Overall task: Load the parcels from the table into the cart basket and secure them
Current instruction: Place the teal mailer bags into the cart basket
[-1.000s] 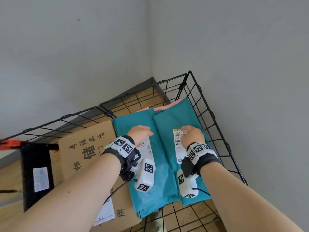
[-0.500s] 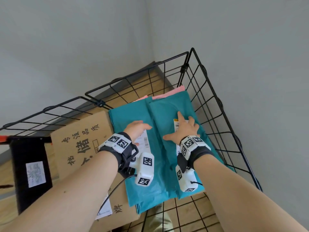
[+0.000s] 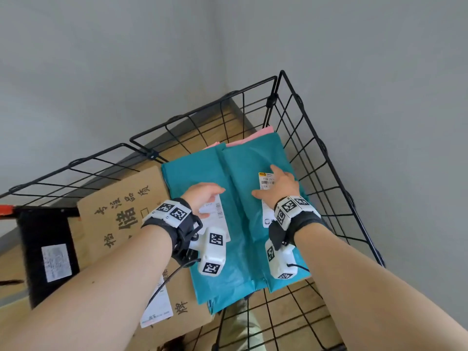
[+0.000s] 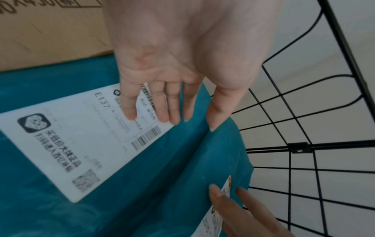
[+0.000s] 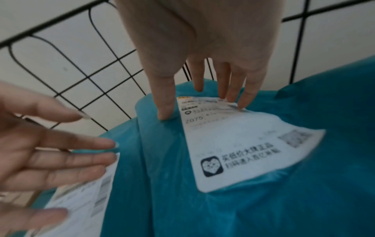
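Note:
Two teal parcels lie side by side in the black wire cart basket [image 3: 272, 99]. My left hand [image 3: 206, 196] [image 4: 172, 104] is over the white label of the left teal parcel [image 3: 192, 173] [image 4: 50, 208], fingers straight and close together. My right hand [image 3: 277, 188] [image 5: 202, 89] lies on the right teal parcel [image 3: 253, 160] [image 5: 263, 208], its spread fingers touching the top of that label. Neither hand grips anything. A pink parcel [image 3: 255, 134] shows from under the teal ones at the far end.
A brown cardboard box [image 3: 121, 211] with printed characters fills the basket's left part, touching the left teal parcel. A black parcel [image 3: 48, 254] with a white label is further left. Grey walls meet close behind the basket. Wire sides rise at the right and back.
My right hand has gone from curled to flat, fingers spread on the right teal parcel. The left hand's fingers have straightened over the left label. The parcels have not moved.

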Available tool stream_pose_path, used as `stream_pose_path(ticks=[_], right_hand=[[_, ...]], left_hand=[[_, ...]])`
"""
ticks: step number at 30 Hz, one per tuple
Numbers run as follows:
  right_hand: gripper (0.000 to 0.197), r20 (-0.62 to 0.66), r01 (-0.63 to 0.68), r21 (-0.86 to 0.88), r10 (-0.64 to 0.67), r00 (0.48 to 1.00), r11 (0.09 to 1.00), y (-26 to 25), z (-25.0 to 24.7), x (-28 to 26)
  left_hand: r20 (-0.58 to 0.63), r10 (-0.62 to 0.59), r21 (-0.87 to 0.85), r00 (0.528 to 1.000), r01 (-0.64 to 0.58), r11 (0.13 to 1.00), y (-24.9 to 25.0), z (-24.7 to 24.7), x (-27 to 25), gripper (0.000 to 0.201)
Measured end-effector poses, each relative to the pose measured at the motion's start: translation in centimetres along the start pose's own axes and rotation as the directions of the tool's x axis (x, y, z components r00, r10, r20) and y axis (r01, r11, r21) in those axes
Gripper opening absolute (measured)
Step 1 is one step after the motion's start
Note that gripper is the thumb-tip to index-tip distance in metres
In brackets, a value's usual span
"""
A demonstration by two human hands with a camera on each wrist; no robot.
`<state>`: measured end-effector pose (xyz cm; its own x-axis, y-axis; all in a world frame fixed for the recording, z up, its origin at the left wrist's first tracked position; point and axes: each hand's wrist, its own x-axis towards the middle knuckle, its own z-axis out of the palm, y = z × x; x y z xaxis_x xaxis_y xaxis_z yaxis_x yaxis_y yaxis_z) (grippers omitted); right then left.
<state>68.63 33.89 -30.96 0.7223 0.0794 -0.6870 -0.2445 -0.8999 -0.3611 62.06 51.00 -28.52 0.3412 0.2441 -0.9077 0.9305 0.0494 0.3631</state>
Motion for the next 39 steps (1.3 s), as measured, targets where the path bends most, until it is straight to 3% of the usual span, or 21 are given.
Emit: stream_pose_path(ticks=[5, 9, 19, 28, 34, 39], right_hand=[[0.062, -0.085, -0.043, 0.208, 0.062, 0.994, 0.977, 0.2, -1.0, -3.2], [0.043, -0.115, -0.039, 0.313, 0.079, 0.990, 0.949, -1.0, -1.5, -6.9], [0.027, -0.318, 0.089, 0.522, 0.096, 0.943, 0.848, -3.0, -0.2, -21.0], [0.013, -0.549, 0.239, 0.626, 0.201, 0.811, 0.742, -2.6, 2.7, -37.0], [0.018, -0.609, 0.272, 0.682, 0.322, 0.724, 0.679, 0.7, 5.5, -46.4], [0.017, -0.589, 0.252, 0.745, 0.433, 0.682, 0.617, 4.4, 7.3, -51.9]], left_hand=[[0.027, 0.046, -0.009, 0.999, -0.046, 0.999, -1.1, -1.2, -2.5, 0.027], [0.020, 0.113, -0.016, 0.993, -0.113, 0.993, -1.6, -3.1, -5.0, 0.016], [0.129, 0.339, 0.049, 0.932, -0.347, 0.937, -3.5, -7.9, -14.5, 0.003], [0.292, 0.541, 0.027, 0.789, -0.572, 0.820, -7.7, -9.8, -27.3, 0.007], [0.471, 0.574, 0.010, 0.670, -0.655, 0.756, -13.1, -7.6, -34.0, 0.007], [0.585, 0.554, 0.017, 0.592, -0.692, 0.722, -17.7, -4.7, -37.7, 0.015]])
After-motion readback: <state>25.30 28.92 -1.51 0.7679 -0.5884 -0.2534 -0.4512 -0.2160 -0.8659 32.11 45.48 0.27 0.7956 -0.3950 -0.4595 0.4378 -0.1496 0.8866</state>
